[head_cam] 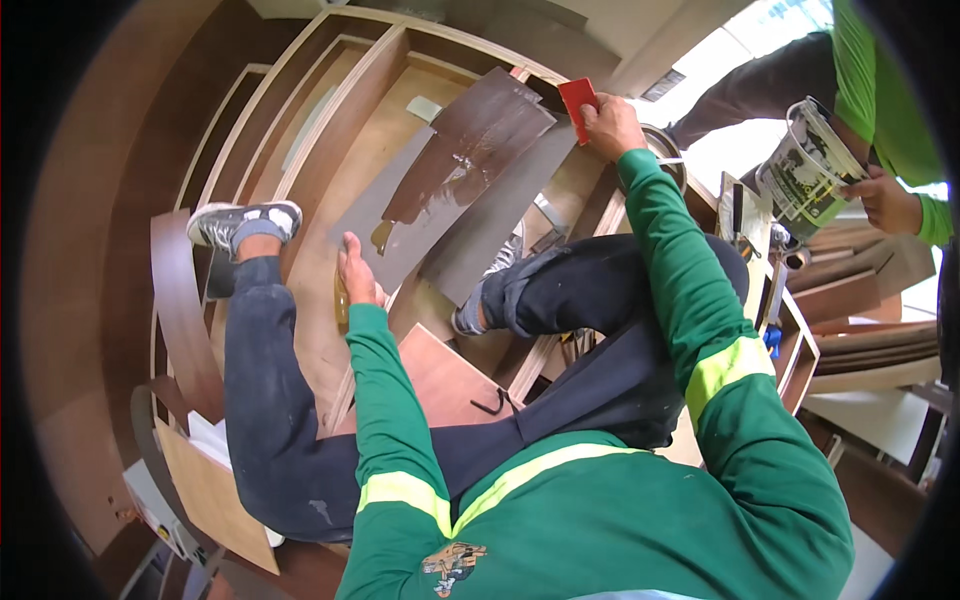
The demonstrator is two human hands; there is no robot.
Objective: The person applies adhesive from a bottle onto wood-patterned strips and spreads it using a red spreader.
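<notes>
My right hand (613,127) grips a red flat spreader (578,110) beyond the upper right end of the laminate sheets. My left hand (360,276) is raised beside the lower left end of a grey sheet (405,225); an amber bottle or glue-like mass (341,300) shows at its far side, and whether the hand holds it I cannot tell. Wet, shiny brown glue (457,169) covers part of the sheets, with an amber blob (381,237) near its lower end. Another grey strip (487,217) lies alongside, to the right.
A wooden cabinet frame (375,71) with compartments lies under my feet. At right a co-worker in a green sleeve holds a plastic bucket (806,172). A round can (664,154) stands beyond my right wrist. A plywood panel (450,375) lies between my legs; stacked boards (862,322) are at right.
</notes>
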